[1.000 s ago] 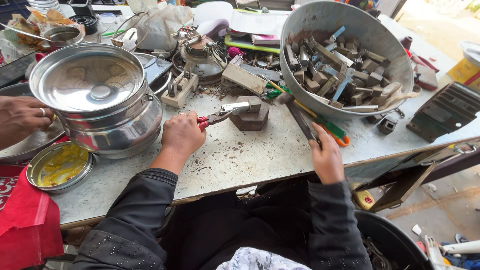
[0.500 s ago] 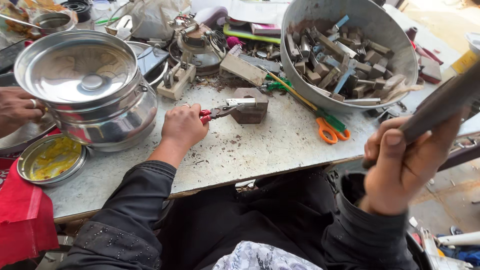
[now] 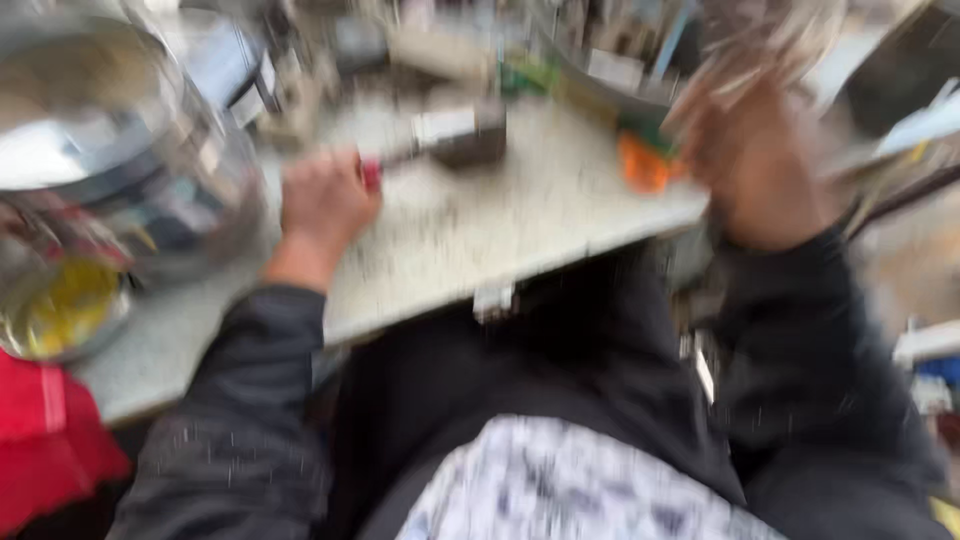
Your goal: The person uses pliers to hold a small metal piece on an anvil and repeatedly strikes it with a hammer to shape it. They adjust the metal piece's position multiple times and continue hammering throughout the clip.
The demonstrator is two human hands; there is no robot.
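Note:
The whole view is badly blurred. My left hand rests on the speckled tabletop, closed around red-handled pliers. The pliers' jaws reach to a small metal piece on a dark block. My right hand is raised near the table's right edge, fist closed on a dark-handled tool that smears upward into a blur. What kind of tool it is cannot be made out. Dark sleeves cover both arms.
A large steel pot stands at the left, with a small round tin holding something yellow in front of it. A red cloth hangs below. Orange scissor handles lie by a big metal bowl.
My right hand took a dark tool off the table and swung it upward. The left hand kept still on the pliers. The view has tilted down and gone blurry.

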